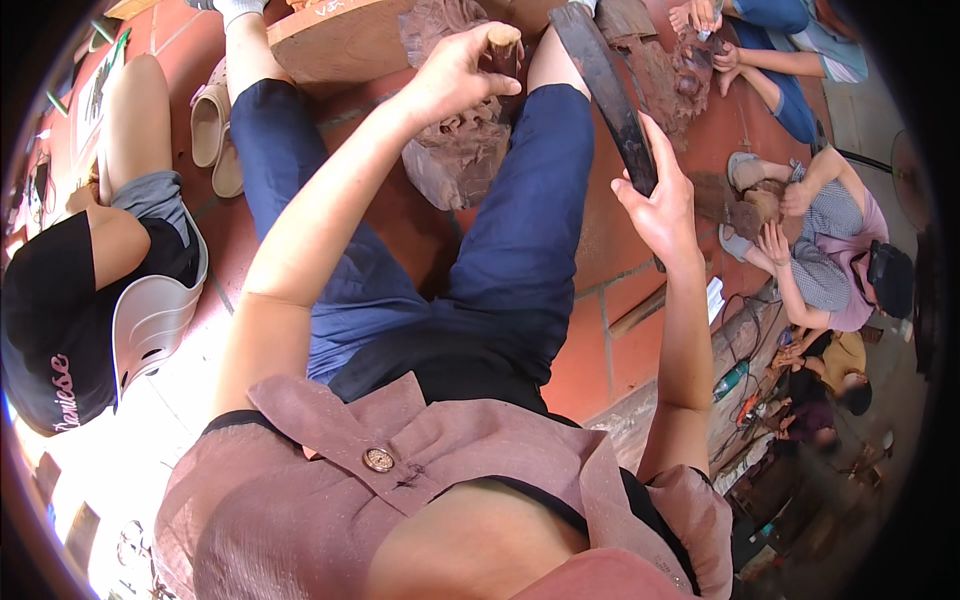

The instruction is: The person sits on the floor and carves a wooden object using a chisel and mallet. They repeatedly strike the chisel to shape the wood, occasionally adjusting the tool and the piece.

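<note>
My left hand (458, 82) is closed round a short, round wooden handle (504, 50), its pale worn end facing up. Whatever is below that handle is hidden, so I cannot tell the tool's kind. In my right hand (662, 200) is a long, dark, flat wooden bat (606, 95), gripped at its narrower near end and slanting up and to the left past my knee. Between my legs, beneath my left hand, rests a reddish-brown wood carving (455, 165) with rough, knobbly relief. The bat and the handle are apart.
A thick pale wood slab (340, 48) lies ahead, beyond my knees. Beige clogs (210, 120) sit on the red tiles at left, near a seated person in a black top (60, 310). At right, people handle other brown carvings (765, 205). Tools and cables litter the far right floor.
</note>
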Motion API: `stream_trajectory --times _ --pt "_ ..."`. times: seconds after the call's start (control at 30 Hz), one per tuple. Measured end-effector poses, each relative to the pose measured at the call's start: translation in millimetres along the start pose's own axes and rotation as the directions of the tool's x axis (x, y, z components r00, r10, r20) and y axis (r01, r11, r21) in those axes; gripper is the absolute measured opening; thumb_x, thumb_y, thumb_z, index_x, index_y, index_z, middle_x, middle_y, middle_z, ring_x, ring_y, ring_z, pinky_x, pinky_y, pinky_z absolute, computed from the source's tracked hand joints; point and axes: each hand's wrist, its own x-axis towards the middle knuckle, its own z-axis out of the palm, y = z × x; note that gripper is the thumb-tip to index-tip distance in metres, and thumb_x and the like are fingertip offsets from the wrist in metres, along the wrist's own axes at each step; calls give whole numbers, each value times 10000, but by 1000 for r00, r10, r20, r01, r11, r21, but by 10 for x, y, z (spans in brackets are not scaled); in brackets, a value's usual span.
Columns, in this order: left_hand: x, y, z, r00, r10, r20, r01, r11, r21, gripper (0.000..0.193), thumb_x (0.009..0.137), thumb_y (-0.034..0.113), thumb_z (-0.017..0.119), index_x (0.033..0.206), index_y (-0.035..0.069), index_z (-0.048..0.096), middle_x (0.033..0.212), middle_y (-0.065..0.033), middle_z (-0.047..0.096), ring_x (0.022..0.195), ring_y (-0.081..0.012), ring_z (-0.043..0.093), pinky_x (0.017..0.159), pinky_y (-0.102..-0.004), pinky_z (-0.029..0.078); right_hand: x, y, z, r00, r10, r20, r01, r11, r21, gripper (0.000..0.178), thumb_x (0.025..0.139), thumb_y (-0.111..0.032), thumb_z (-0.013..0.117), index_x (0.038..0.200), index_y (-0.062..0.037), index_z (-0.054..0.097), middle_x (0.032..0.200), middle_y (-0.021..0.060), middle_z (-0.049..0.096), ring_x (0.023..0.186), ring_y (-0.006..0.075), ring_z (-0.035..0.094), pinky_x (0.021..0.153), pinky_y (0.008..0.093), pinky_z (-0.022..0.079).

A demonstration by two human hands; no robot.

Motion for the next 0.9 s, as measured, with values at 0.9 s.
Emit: stream_trajectory --times 0.9 --pt "78 -243 134 988 -113 108 100 988 121 420 769 -68 705 1134 89 568 899 15 575 840 -89 574 788 -281 513 193 39 94 952 -262 -160 222 947 -234 852 773 23 640 1506 -250 304 1232 178 596 1009 351 653 832 430 530"
